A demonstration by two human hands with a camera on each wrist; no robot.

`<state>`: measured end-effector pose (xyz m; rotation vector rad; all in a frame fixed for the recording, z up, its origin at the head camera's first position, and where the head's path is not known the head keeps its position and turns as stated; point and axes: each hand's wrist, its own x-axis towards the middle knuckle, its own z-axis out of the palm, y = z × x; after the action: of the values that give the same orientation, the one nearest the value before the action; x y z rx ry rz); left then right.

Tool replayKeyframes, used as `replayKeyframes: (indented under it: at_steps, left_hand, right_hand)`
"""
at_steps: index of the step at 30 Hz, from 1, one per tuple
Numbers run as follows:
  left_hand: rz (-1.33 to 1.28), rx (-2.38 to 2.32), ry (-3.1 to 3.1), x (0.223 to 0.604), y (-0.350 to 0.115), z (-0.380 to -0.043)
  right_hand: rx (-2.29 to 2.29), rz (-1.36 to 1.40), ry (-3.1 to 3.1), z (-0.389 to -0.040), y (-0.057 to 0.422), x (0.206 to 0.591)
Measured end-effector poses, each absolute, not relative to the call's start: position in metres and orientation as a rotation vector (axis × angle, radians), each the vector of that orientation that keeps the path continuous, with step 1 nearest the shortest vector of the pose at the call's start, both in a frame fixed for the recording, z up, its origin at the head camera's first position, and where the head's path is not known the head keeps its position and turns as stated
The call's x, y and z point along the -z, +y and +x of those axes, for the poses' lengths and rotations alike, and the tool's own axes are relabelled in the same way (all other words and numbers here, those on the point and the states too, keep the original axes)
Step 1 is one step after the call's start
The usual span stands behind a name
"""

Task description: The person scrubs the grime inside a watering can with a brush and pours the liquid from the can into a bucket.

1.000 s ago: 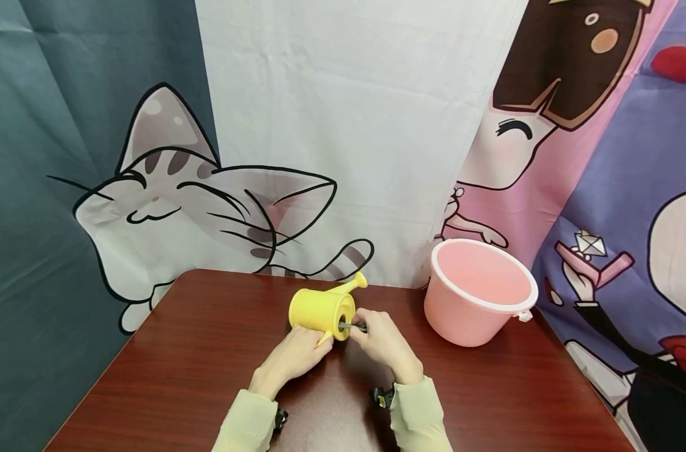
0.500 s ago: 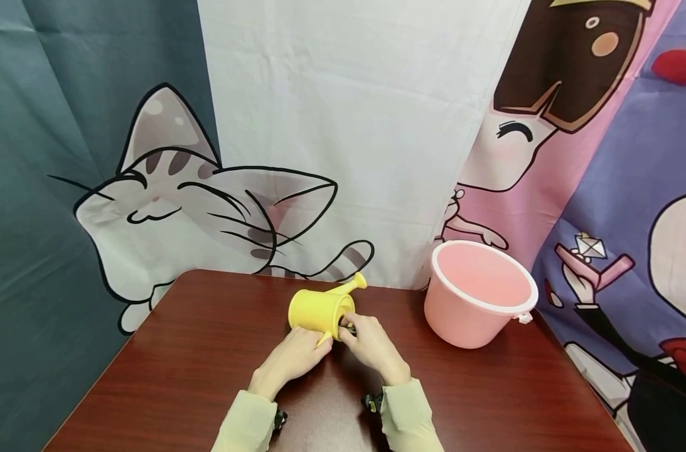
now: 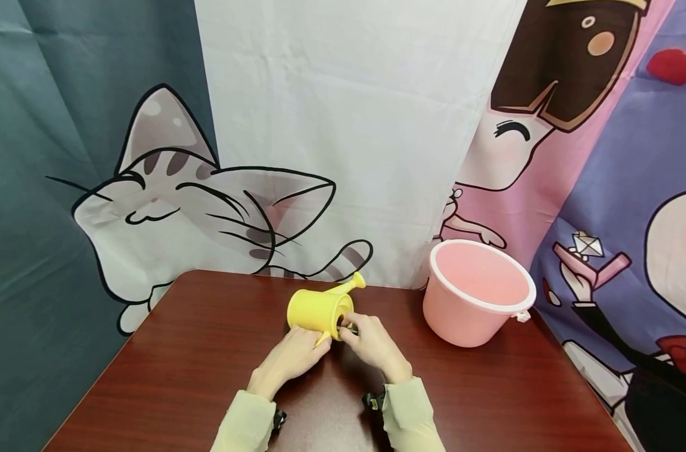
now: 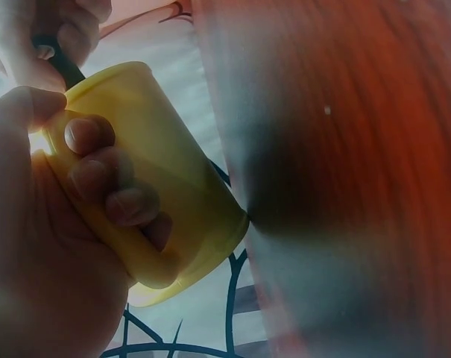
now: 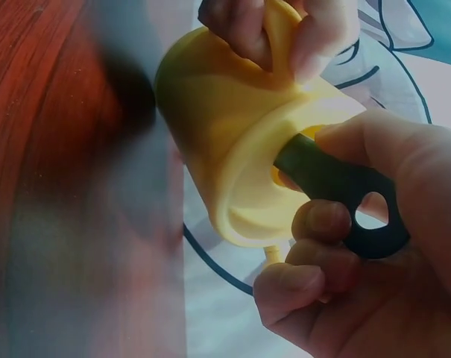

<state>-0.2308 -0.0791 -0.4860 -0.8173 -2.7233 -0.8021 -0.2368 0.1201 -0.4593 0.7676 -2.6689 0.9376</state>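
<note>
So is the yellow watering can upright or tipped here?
Tipped: the watering can is turned sideways in the head view, its open end facing the right hand, while the left hand grips its handle.

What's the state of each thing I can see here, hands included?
Yellow watering can: tipped on its side, held by its handle.
Left hand: fingers curled round that handle.
Dark tool: far end at the can's opening; depth unclear.
Right hand: pinching the dark tool.
Pink bucket: standing, open-topped.
Printed cloth: hanging, lightly creased.
</note>
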Motion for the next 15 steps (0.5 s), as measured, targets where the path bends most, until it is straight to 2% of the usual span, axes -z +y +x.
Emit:
replayKeyframes:
  at_steps: [15]
  left_hand:
    - [-0.788,0.823,-2.738,0.484,-0.079,-0.230]
  right_hand:
    - [-1.013,0.698,-2.730,-0.234,0.135,0.444]
